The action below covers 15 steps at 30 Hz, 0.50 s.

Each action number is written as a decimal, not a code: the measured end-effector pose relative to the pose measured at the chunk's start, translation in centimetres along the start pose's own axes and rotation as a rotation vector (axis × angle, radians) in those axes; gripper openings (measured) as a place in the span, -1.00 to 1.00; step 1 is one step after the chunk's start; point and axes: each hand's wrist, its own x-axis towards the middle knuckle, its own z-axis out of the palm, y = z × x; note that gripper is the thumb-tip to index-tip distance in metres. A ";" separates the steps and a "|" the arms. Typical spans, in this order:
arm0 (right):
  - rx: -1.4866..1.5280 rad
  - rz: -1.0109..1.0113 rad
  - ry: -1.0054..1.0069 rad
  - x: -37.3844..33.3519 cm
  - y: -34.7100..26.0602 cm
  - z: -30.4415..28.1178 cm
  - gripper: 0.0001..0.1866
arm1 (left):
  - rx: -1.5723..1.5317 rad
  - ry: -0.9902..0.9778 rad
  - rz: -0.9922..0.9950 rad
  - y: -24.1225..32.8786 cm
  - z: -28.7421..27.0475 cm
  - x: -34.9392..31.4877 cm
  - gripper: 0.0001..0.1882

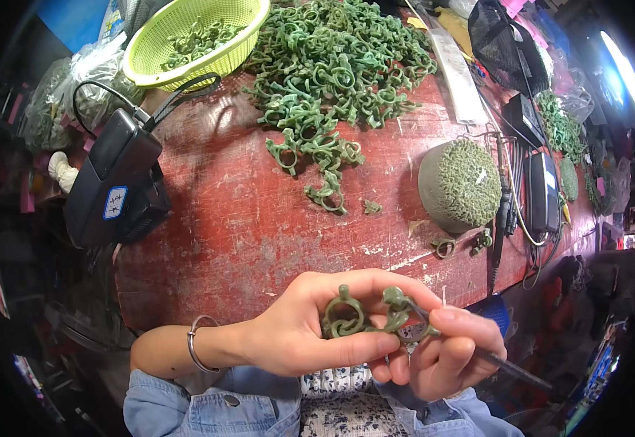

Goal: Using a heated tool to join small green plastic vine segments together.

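My left hand (277, 331), with a silver bangle on the wrist, is closed around a green ring piece. One round band (346, 317) with a short stub stands up between thumb and fingers. Beside it is a knobbly, figure-like part (396, 306) joined to another loop; I cannot tell whether they are one piece. My right hand (454, 357) pinches a slim dark rod-shaped tool (517, 373), its front end at the right-hand loop. The right fingertips are close to the loop. Nearest on the table lie a loose ring (444, 249) and a small green piece (482, 241).
Across the red worn table (215, 240) lies a big heap of green rings (339, 58). A yellow-green basket (134, 62) stands at the far left, near a black device (117, 175). To the right are a rough-topped green cylinder (463, 182), a cabled pen-like tool (503, 218) and a white strip (459, 80).
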 end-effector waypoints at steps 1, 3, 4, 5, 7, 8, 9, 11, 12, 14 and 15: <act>-0.001 0.000 0.001 0.0 0.0 0.1 -0.77 | -0.007 0.004 -0.006 0.1 0.1 0.1 -0.59; 0.070 -0.056 0.224 -0.2 0.2 0.8 -0.74 | -0.015 0.007 -0.011 0.2 0.3 0.2 -0.58; 0.105 -0.084 0.335 -0.3 0.5 1.1 -0.72 | 0.010 0.006 -0.023 0.2 0.3 0.1 -0.55; 0.133 -0.228 0.315 -0.1 1.1 1.1 -0.74 | 0.035 0.006 -0.035 0.2 0.3 0.1 -0.53; -0.012 -0.334 0.211 1.4 0.6 0.4 -0.70 | 0.114 0.038 -0.004 0.0 0.2 0.1 -0.48; -0.154 -0.438 0.107 1.9 0.5 0.2 -0.64 | 0.194 0.072 0.025 -0.1 0.2 0.0 -0.43; -0.082 -0.438 0.178 1.7 0.6 0.8 -0.65 | 0.193 0.077 0.026 -0.1 0.2 -0.1 -0.43; -0.130 -0.475 0.150 1.6 0.6 0.8 -0.66 | 0.262 0.105 -0.025 -0.2 0.2 0.0 -0.38; -0.172 -0.513 0.119 1.6 0.6 0.7 -0.66 | 0.261 0.101 -0.025 -0.1 0.2 0.0 -0.38; -0.212 -0.485 0.168 1.4 0.6 0.8 -0.66 | 0.309 0.130 -0.048 0.0 0.2 -0.1 -0.37; -0.252 -0.456 0.218 1.3 0.5 0.8 -0.65 | 0.308 0.131 -0.049 0.0 0.2 -0.1 -0.37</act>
